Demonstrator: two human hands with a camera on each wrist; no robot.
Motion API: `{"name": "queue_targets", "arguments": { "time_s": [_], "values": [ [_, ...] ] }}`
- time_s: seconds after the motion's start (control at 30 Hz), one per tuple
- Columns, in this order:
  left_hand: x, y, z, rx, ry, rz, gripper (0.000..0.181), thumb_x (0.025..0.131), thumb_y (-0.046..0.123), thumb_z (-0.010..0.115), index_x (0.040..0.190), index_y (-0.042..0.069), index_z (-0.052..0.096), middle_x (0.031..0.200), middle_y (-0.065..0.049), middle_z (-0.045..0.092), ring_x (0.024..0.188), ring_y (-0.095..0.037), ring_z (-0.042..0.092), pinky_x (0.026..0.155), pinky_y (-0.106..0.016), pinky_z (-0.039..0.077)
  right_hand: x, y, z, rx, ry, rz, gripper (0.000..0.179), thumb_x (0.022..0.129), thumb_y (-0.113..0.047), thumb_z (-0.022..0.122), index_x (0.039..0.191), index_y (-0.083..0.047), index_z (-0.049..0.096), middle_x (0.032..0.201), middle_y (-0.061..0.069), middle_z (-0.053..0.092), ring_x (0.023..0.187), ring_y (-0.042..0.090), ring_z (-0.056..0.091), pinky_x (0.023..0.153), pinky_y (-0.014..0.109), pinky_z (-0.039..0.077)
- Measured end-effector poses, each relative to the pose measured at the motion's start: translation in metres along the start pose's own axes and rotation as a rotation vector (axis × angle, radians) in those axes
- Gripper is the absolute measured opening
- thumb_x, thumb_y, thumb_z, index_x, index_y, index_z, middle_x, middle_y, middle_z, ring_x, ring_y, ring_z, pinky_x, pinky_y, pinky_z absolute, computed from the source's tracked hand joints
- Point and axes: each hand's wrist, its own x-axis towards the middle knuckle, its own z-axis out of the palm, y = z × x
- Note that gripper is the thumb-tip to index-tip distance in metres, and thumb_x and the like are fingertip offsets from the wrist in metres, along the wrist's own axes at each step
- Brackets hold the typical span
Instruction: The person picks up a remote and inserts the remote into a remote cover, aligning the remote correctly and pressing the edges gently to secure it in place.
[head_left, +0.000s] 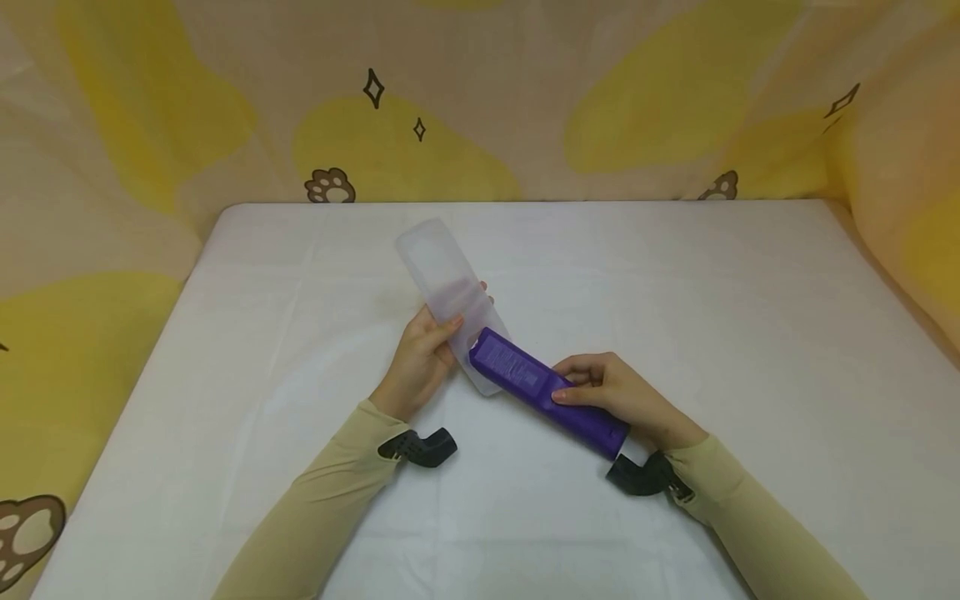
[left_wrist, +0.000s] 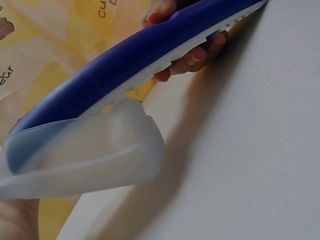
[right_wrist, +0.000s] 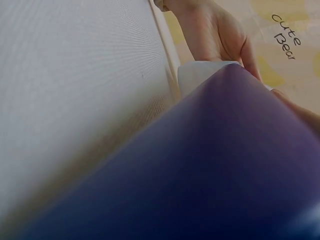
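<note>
My left hand (head_left: 420, 360) grips a clear, frosted sleeve-like cover (head_left: 435, 254), thumb on top and fingertips showing past its far edge. In my right hand (head_left: 618, 392) is a remote control (head_left: 517, 367) with a purple back facing up and a printed label. Its white underside with small raised bumps shows in the left wrist view, where the remote control (left_wrist: 120, 65) has its end within the cover's (left_wrist: 115, 160) open end. The right thumb lies on the purple back; the other fingers reach to the far side and underneath. Both things are held above the white table.
A white-covered table (head_left: 300, 500) stretches beneath both hands. Behind it hangs a yellow patterned cloth (head_left: 465, 158). Black wrist mounts (head_left: 427, 447) sit on both sleeves, the right mount (head_left: 641, 475) close to the remote control's near end.
</note>
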Motion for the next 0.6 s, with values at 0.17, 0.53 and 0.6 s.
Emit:
{"name": "queue_targets", "arguments": {
  "time_s": [0.17,0.53,0.6],
  "values": [
    [0.0001,0.0006,0.0001,0.004,-0.014,-0.005,0.05,0.097,-0.005,0.035,0.146,0.002,0.024,0.143,-0.017,0.04,0.128,-0.026,0.044,0.109,-0.036,0.031,0.0001,-0.0001,0.001,-0.011,-0.005,-0.01,0.034,0.084,-0.015,0.07,0.111,0.005,0.063,0.09,0.004,0.07,0.077,0.013,0.063,0.068,0.022,0.051],
    [-0.001,0.0017,0.0033,0.008,-0.015,0.0,0.049,0.097,-0.006,0.035,0.145,-0.001,0.025,0.139,-0.012,0.045,0.126,-0.023,0.046,0.108,-0.035,0.033,-0.0001,-0.0007,0.0015,-0.002,0.015,0.013,0.033,0.085,-0.015,0.07,0.111,0.005,0.063,0.085,0.002,0.07,0.073,0.011,0.061,0.064,0.021,0.051],
    [-0.0009,0.0013,0.0036,0.007,-0.006,0.004,0.049,0.096,-0.006,0.035,0.144,-0.001,0.025,0.139,-0.012,0.045,0.125,-0.022,0.046,0.107,-0.034,0.034,0.0003,-0.0007,0.0015,-0.007,0.017,0.003,0.033,0.085,-0.014,0.069,0.111,0.006,0.063,0.084,0.002,0.07,0.072,0.011,0.061,0.064,0.021,0.051]
  ]
}}
